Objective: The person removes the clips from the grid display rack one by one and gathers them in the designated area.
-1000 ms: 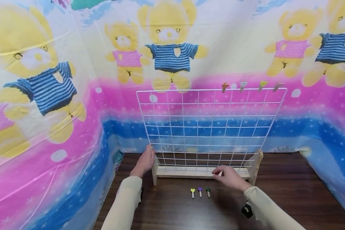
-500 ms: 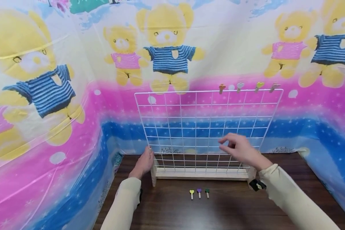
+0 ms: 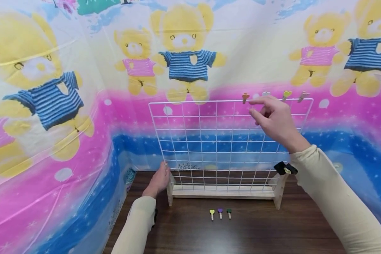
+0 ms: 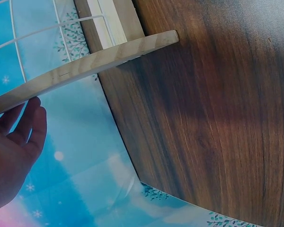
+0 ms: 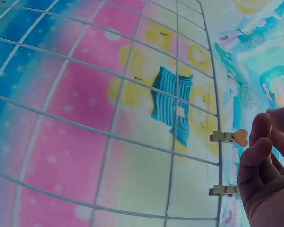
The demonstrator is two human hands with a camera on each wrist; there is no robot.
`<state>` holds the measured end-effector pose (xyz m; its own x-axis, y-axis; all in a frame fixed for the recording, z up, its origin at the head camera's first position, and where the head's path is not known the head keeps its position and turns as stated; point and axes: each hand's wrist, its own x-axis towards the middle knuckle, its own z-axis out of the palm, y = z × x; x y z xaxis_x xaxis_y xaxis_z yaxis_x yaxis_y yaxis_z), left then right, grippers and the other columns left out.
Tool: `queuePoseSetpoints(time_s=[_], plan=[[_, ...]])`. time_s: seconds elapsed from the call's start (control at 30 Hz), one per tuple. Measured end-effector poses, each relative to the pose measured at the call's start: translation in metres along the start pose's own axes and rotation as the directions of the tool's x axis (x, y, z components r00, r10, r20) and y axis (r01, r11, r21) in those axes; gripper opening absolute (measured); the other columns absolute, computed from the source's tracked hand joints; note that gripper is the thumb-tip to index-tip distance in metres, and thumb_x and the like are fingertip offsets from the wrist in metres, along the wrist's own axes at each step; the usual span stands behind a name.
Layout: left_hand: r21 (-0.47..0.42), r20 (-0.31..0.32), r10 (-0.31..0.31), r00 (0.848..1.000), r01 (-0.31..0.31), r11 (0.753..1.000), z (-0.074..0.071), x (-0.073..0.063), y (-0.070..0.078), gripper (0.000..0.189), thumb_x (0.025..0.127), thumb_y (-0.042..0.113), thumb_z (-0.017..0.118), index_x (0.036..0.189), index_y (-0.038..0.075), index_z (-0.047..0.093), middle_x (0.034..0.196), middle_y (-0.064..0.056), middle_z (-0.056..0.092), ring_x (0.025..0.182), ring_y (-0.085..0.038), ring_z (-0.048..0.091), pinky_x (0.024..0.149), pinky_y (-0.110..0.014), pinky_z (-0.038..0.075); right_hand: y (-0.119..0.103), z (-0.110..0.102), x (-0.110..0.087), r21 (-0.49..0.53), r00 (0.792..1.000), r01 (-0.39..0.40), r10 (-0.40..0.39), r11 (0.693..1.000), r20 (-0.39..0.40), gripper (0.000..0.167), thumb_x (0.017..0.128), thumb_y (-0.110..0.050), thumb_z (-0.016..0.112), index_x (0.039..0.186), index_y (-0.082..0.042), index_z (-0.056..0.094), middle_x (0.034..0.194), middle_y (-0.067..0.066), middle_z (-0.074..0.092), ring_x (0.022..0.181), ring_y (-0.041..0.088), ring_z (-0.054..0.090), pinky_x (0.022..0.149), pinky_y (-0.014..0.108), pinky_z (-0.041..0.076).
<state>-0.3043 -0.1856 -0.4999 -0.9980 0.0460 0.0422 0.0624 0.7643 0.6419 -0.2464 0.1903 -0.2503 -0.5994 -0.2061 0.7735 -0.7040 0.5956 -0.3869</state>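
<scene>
A white wire grid (image 3: 216, 129) stands in a wooden base (image 3: 222, 191). My left hand (image 3: 158, 180) holds its left wooden upright (image 4: 85, 66), fingers behind the wood in the left wrist view. My right hand (image 3: 277, 120) is raised at the top wire, thumb and index finger apart with nothing seen between them. Its fingertips are right beside a clothespin with an orange heart (image 5: 239, 137). On the same wire sit a white-heart clothespin (image 3: 266, 94), partly hidden by the hand, a yellow-heart clothespin (image 3: 287, 94) and a brownish-heart clothespin (image 3: 303, 96).
On the dark wooden table (image 3: 190, 233), before the base, lie a yellow-heart clothespin (image 3: 212, 214), a purple-heart clothespin (image 3: 220, 213) and a green-heart clothespin (image 3: 229, 213). A bear-print cloth (image 3: 254, 53) hangs behind and at both sides.
My right hand has risen from near the wooden base, up past the grid, to the orange-heart clothespin on the top wire. My left hand stays on the upright.
</scene>
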Motion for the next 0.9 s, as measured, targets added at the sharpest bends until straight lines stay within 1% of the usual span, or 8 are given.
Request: queuePoseSetpoints(time_s=[0.07,0.13,0.27,0.3,0.4,0.53,0.77,0.9], plan=[[0.001,-0.004,0.003,1.000,-0.003,1.000,-0.001,0.001,0.001,0.027,0.105,0.023,0.030,0.126,0.007,0.034,0.090,-0.009,0.051,0.070,-0.023,0.049,0.065,-0.039,0.040,-0.002,-0.001,0.008,-0.032,0.999,0.009,-0.010,0.999,-0.038,0.029,0.089,-0.009,0.066,0.117,-0.005,0.065,0.082,0.005,0.056,0.053,0.007,0.051,0.048,0.018,0.038],[0.002,-0.006,0.003,1.000,-0.003,1.000,-0.002,0.001,0.001,0.029,0.105,0.023,0.030,0.128,0.007,0.034,0.091,-0.009,0.051,0.070,-0.023,0.050,0.065,-0.039,0.040,-0.003,-0.001,0.016,-0.063,0.999,-0.001,-0.003,0.998,-0.052,0.033,0.090,-0.011,0.065,0.122,-0.007,0.062,0.095,0.006,0.060,0.055,0.004,0.052,0.051,0.017,0.040],[0.004,-0.001,-0.006,1.000,0.006,1.000,-0.002,0.001,0.001,0.030,0.105,0.023,0.030,0.130,0.007,0.033,0.094,-0.009,0.052,0.071,-0.023,0.050,0.065,-0.039,0.040,-0.004,0.001,0.027,-0.114,0.999,-0.036,0.036,0.993,-0.004,0.039,0.093,-0.016,0.060,0.131,-0.009,0.056,0.123,0.008,0.055,0.057,0.003,0.055,0.053,0.016,0.043],[0.004,0.001,-0.008,1.000,0.008,1.000,-0.002,0.001,0.001,0.031,0.105,0.023,0.030,0.130,0.007,0.033,0.094,-0.009,0.053,0.071,-0.023,0.050,0.065,-0.039,0.041,-0.004,0.002,0.029,-0.114,0.999,-0.045,0.047,0.992,0.017,0.039,0.094,-0.017,0.058,0.133,-0.009,0.054,0.124,0.009,0.054,0.057,0.005,0.057,0.053,0.017,0.044],[0.005,-0.004,-0.009,1.000,0.009,1.000,-0.001,0.001,-0.001,0.030,0.104,0.023,0.031,0.130,0.007,0.033,0.096,-0.009,0.053,0.074,-0.023,0.051,0.067,-0.040,0.041,-0.003,0.005,0.034,-0.095,0.992,-0.098,0.105,0.991,0.073,0.039,0.097,-0.019,0.054,0.135,-0.010,0.052,0.105,0.010,0.061,0.056,0.014,0.060,0.050,0.020,0.045],[0.005,-0.008,-0.003,1.000,0.003,1.000,0.001,0.001,-0.002,0.028,0.104,0.023,0.031,0.127,0.007,0.035,0.093,-0.009,0.052,0.074,-0.024,0.051,0.067,-0.040,0.041,-0.001,0.008,0.037,-0.069,0.977,-0.170,0.178,0.983,0.115,0.036,0.099,-0.020,0.051,0.133,-0.011,0.054,0.086,0.008,0.061,0.057,0.021,0.061,0.052,0.022,0.047],[0.000,-0.002,0.006,1.000,-0.006,1.000,0.001,0.001,-0.002,0.027,0.104,0.022,0.031,0.126,0.007,0.035,0.088,-0.008,0.050,0.071,-0.023,0.049,0.065,-0.039,0.041,0.002,0.011,0.036,-0.030,0.967,-0.210,0.212,0.977,0.141,0.027,0.099,-0.019,0.051,0.121,-0.008,0.060,0.091,0.006,0.062,0.055,0.021,0.058,0.052,0.024,0.047],[-0.004,-0.002,0.000,1.000,0.000,1.000,0.002,0.001,-0.002,0.027,0.104,0.022,0.030,0.126,0.007,0.034,0.088,-0.008,0.050,0.070,-0.023,0.049,0.065,-0.039,0.041,0.002,0.013,0.036,-0.012,0.956,-0.249,0.248,0.968,0.156,0.031,0.098,-0.021,0.052,0.126,-0.009,0.057,0.105,0.007,0.060,0.058,0.022,0.059,0.054,0.023,0.049]])
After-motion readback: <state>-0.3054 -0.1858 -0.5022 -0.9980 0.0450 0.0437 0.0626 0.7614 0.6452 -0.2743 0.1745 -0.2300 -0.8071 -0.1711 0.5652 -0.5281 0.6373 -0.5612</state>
